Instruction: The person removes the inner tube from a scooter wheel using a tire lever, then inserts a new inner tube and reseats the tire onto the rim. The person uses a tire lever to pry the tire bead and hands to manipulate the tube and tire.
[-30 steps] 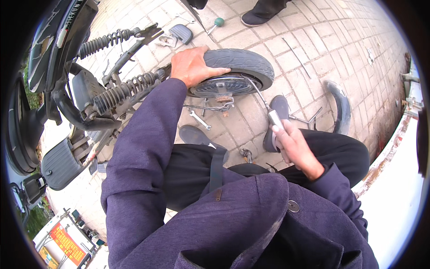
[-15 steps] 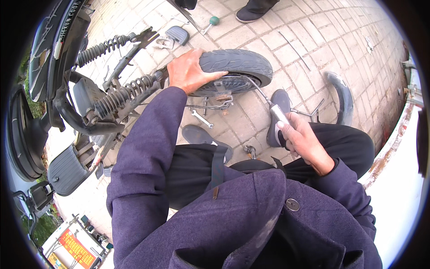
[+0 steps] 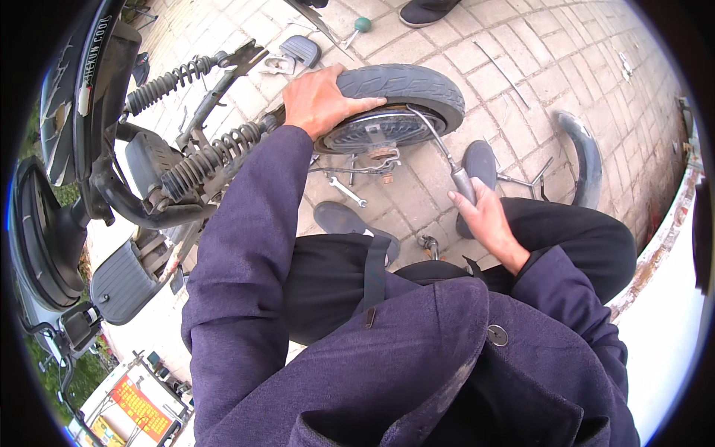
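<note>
My left hand [image 3: 319, 103] lies over the top of a black tyre [image 3: 421, 83], fingers round the tread and thumb stretched along the sidewall. The wheel [image 3: 372, 134] stands in front of me with its hub and axle bolt towards me. In my right hand [image 3: 490, 226] is a tyre lever [image 3: 463, 182], a curved metal rod with a thick grey handle. Its hooked tip meets the seam between tyre and rim on the right side; how deep it sits I cannot tell. An open-ended wrench [image 3: 347, 191] lies on the paving below the wheel.
A scooter with coil shock absorbers [image 3: 190, 175] stands at the left. Farther off lie a green-knobbed tool [image 3: 362, 25], a dark pad [image 3: 302, 51] and a long thin rod [image 3: 503, 74]. A curved black mudguard [image 3: 579, 160] and a multi-armed wrench [image 3: 527, 182] lie right. Another person's shoe [image 3: 426, 13] shows at the top.
My right hand has shifted slightly left and down with the lever, whose handle now stands more upright. My left hand keeps its place on the tyre. The whole view has shifted a little.
</note>
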`<move>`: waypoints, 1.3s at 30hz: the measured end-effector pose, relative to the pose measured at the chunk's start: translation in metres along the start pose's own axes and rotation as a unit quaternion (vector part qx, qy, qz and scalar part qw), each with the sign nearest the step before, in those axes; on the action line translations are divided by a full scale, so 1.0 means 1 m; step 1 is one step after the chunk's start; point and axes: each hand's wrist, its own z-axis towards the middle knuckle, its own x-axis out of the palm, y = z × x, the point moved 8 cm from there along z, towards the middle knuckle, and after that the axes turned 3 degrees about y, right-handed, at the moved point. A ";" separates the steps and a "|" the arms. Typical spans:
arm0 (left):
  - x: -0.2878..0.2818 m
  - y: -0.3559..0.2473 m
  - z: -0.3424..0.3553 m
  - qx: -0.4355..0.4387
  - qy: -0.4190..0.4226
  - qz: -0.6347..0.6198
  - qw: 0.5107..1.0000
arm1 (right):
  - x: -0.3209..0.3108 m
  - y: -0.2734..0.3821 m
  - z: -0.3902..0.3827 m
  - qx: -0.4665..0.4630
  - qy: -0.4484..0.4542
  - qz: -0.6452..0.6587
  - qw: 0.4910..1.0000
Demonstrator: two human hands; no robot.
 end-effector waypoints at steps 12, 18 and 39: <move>-0.003 -0.006 -0.008 0.010 -0.006 0.002 1.000 | 0.037 0.025 0.066 0.088 0.031 0.512 0.854; -0.007 -0.002 -0.019 -0.023 -0.015 -0.017 0.999 | 0.062 0.046 0.098 0.134 -0.001 0.648 0.750; -0.014 0.023 -0.036 -0.154 -0.054 -0.030 0.986 | 0.017 0.055 0.087 0.114 -0.015 0.445 0.888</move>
